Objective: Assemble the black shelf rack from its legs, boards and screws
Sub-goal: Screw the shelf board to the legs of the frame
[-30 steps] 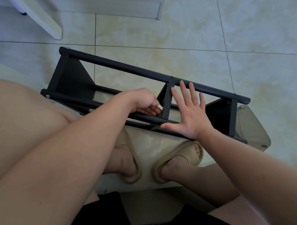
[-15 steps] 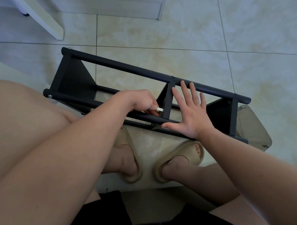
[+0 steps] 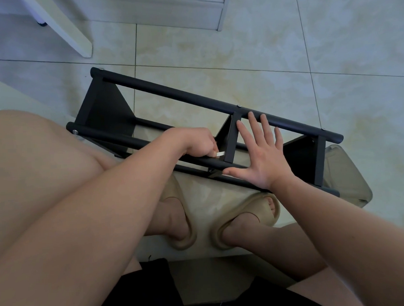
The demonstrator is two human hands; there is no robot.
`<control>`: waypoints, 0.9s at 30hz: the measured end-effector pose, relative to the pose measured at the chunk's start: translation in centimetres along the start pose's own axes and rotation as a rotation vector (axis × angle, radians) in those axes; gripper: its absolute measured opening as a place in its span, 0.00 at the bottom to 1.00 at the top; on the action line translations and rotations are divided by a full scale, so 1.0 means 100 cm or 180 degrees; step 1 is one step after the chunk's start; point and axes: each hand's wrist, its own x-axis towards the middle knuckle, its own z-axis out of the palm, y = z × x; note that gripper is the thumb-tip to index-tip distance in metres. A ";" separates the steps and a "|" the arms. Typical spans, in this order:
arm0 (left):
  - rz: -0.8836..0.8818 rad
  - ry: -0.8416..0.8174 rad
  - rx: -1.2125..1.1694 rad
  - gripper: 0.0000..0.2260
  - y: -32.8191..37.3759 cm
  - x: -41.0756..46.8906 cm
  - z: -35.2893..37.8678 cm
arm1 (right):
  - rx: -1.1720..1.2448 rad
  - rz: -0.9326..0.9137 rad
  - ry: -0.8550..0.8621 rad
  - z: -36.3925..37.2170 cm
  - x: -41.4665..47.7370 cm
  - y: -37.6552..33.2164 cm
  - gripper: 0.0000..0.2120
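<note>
The black shelf rack (image 3: pixel 194 100) lies on its side on the tiled floor, its round legs running from upper left to lower right with three boards between them. My left hand (image 3: pixel 193 142) has its fingers curled round a small silver tool (image 3: pixel 220 154) beside the middle board (image 3: pixel 230 137), close to the near leg. My right hand (image 3: pixel 259 155) lies flat with spread fingers across the legs just right of that middle board. Silver screw heads show at the leg ends (image 3: pixel 75 132).
My two feet in beige slippers (image 3: pixel 250 220) stand on a pale sheet (image 3: pixel 212 194) under the rack. A translucent plastic piece (image 3: pixel 345 181) lies by the rack's right end. A white furniture leg (image 3: pixel 68 26) and a baseboard (image 3: pixel 167 13) are at the top.
The silver tool has come into sight at my left fingertips, and that hand has turned slightly. My right hand stays flat on the rack. The rack has not moved.
</note>
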 end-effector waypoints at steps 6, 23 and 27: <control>-0.0011 0.0256 0.0228 0.07 0.000 0.001 -0.005 | -0.0016 -0.0004 0.0002 0.001 0.002 0.002 0.58; 0.0032 0.0492 -0.1650 0.08 0.004 0.018 0.004 | 0.0036 -0.0048 0.0050 0.003 0.005 0.007 0.57; 0.0011 0.0693 -0.1907 0.09 0.005 0.023 0.007 | 0.0069 -0.0035 0.0045 0.002 0.005 0.006 0.58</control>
